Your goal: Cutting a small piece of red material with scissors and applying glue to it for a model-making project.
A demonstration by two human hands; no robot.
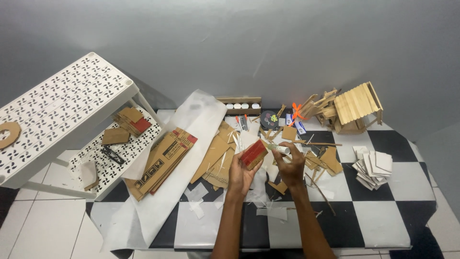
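My left hand [241, 173] holds a small stack of cardboard pieces with a red face [253, 153], tilted up over the checkered mat. My right hand [290, 164] grips a small white glue tube with a green end [279, 148], its tip pointing toward the cardboard stack. Both hands are close together above a litter of cardboard scraps [218, 158] and paper slivers.
A white perforated plastic shelf [57, 105] stands at left with cardboard bits on its lower tier. Flattened printed cardboard [160, 163] lies on white paper [191, 124]. A wooden stick house [354, 108] stands at back right, stacked white squares [373, 165] at right, a paint-pot tray [242, 105] behind.
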